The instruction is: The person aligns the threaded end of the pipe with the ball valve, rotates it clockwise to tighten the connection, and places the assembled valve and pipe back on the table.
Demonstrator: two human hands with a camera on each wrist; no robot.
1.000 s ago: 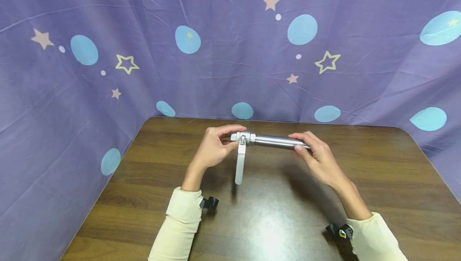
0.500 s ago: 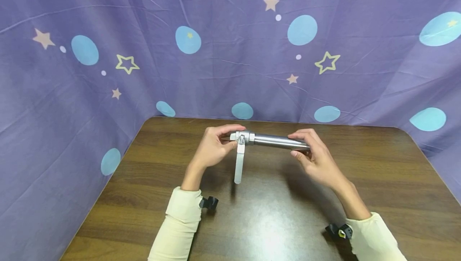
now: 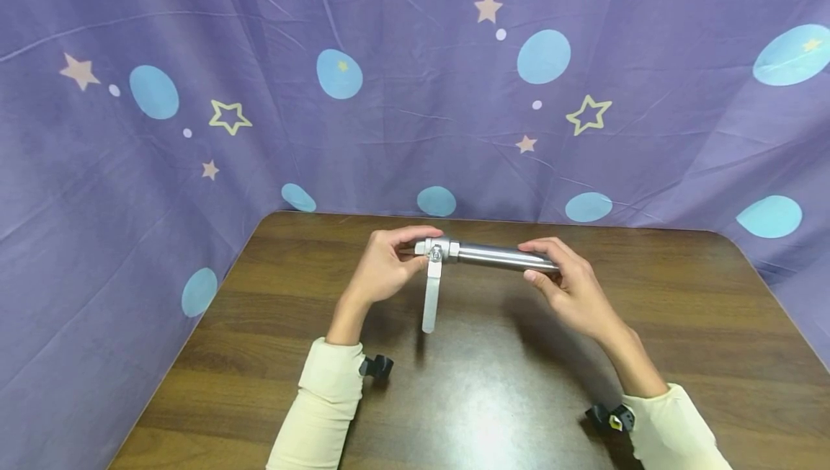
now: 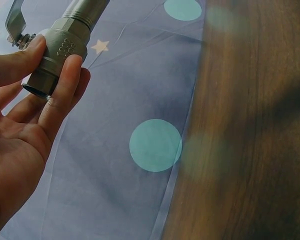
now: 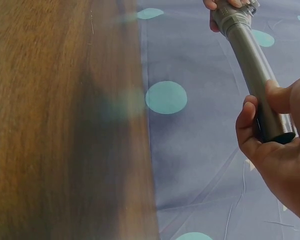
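A silver ball valve point(image 3: 437, 248) is held above the table in the head view, its flat lever handle point(image 3: 431, 304) pointing toward the person. My left hand point(image 3: 382, 264) pinches the valve body between thumb and fingers; in the left wrist view the valve's open end point(image 4: 40, 85) shows below the fingertips. From the valve's right side extends a shiny metal pipe point(image 3: 493, 255), joined to it at a hex collar. My right hand point(image 3: 573, 286) grips the pipe's far end with thumb and fingers, and the right wrist view shows the pipe's dark end point(image 5: 280, 137) against the palm.
Below the hands lies a brown wood-grain table point(image 3: 259, 340) with rounded far corners. A purple curtain point(image 3: 402, 131) with stars and blue ovals hangs behind it and along the left side. Black wrist mounts point(image 3: 377, 367) sit at both cuffs.
My right thumb has shifted slightly down and left along the pipe's near side. The valve and left hand stay nearly still.
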